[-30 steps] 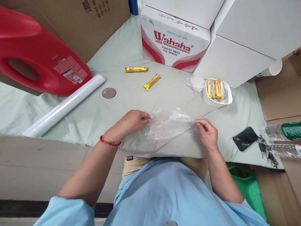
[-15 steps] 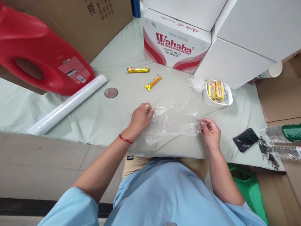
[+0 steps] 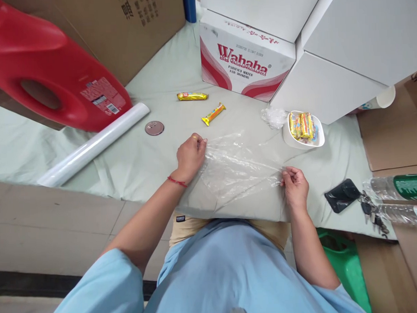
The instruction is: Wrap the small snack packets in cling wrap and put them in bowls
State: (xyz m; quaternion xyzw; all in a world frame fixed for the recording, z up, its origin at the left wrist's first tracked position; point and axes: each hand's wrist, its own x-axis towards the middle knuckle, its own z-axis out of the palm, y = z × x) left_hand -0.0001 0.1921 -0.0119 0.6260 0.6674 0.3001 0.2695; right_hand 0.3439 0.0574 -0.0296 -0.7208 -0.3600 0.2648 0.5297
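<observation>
A sheet of clear plastic film (image 3: 241,162) is stretched between my two hands, low over the cloth-covered table. My left hand (image 3: 190,155) pinches its upper left corner. At the right end, the fingers of my right hand (image 3: 295,186) are closed on the film's edge, which bunches into creases there. Beyond the film lie two yellow-wrapped snack bars, one flat (image 3: 192,97) and one angled (image 3: 213,114). A white tub (image 3: 303,143) of similar wrapped bars (image 3: 301,126) stands past my right hand, beside a crumpled wad of clear film (image 3: 273,117).
To the left are a roll of film (image 3: 95,144), a round brown disc (image 3: 154,128) and a red jug (image 3: 55,70). A Wahaha box (image 3: 246,59) stands at the back. On the right lie a phone (image 3: 342,195), keys (image 3: 373,212) and plastic bottles (image 3: 406,186).
My left hand has moved slightly up and left, drawing the film tauter and more diagonal. My right hand has shifted a little to the right and still grips its end.
</observation>
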